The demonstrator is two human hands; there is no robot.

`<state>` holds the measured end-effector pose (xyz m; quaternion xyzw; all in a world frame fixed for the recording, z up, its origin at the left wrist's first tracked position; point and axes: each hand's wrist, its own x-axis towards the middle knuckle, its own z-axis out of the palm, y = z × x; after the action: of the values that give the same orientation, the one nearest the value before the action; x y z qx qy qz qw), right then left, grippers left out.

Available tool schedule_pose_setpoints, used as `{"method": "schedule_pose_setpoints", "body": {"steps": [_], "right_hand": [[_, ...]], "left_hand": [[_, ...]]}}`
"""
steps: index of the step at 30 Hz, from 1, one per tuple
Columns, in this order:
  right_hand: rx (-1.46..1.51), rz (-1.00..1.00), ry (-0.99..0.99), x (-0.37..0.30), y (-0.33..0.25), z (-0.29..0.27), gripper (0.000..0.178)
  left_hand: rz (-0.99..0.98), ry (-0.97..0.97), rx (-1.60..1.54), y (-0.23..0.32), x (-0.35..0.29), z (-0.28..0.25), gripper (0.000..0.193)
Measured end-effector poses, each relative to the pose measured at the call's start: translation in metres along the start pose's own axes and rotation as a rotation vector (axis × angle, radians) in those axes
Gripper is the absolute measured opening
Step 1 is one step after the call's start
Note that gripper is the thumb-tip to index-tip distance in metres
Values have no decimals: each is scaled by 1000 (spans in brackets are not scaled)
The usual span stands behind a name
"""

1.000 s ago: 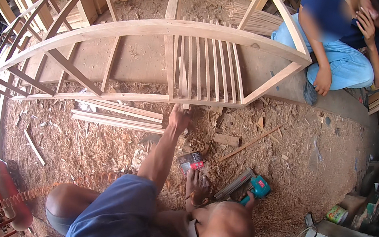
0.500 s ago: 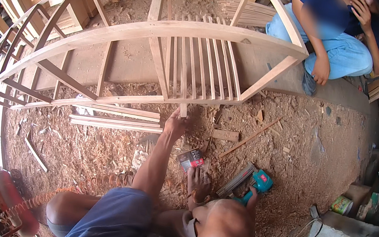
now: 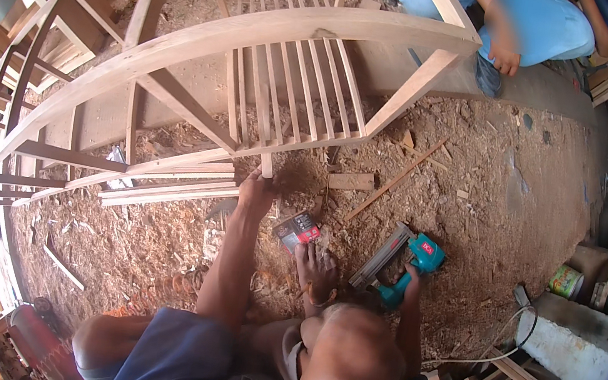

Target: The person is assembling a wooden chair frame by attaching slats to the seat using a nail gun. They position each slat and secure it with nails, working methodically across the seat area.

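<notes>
My left hand grips the near end of a thin wooden slat that pokes out past the bottom rail of a large curved wooden frame. Parallel slats run across that part of the frame, above and to the right of this hand. My right hand is wrapped round the handle of a teal nail gun, whose long grey magazine points to the left. A small black-and-red box lies between the hands, near the toes of my bare foot.
Loose wooden strips lie left of my left hand. Wood shavings cover the floor, with a short block and a thin stick on them. Another person sits at the far right. A white block stands at right.
The view has shifted, so the frame appears higher and farther left. The nail gun has come up and right, out from behind my knee. My left hand keeps hold of the slat.
</notes>
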<state>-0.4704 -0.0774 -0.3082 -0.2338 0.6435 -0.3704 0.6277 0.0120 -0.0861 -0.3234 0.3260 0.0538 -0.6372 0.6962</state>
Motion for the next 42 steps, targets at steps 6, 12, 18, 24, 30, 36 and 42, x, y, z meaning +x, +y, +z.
{"method": "schedule_pose_setpoints", "body": {"steps": [6, 12, 18, 24, 30, 36, 42], "right_hand": [[21, 10, 9, 6, 3, -3, 16], [83, 101, 8, 5, 3, -3, 19], [43, 64, 14, 1, -2, 2, 19], [14, 36, -6, 0, -3, 0, 18], [144, 151, -54, 9, 11, -6, 19], [74, 94, -135, 10, 12, -12, 19], [217, 152, -174, 1, -4, -4, 19]], "left_hand": [[117, 382, 668, 5, -4, 32, 55], [-51, 220, 1378, 7, 0, 29, 29], [-501, -162, 1047, -5, -37, 44, 42], [-667, -186, 1280, -5, -45, 98, 56], [-784, -682, 2120, 55, -87, 140, 37], [-1059, -614, 2358, 133, -132, 131, 36], [-525, -562, 2334, 169, -165, 81, 54]]}}
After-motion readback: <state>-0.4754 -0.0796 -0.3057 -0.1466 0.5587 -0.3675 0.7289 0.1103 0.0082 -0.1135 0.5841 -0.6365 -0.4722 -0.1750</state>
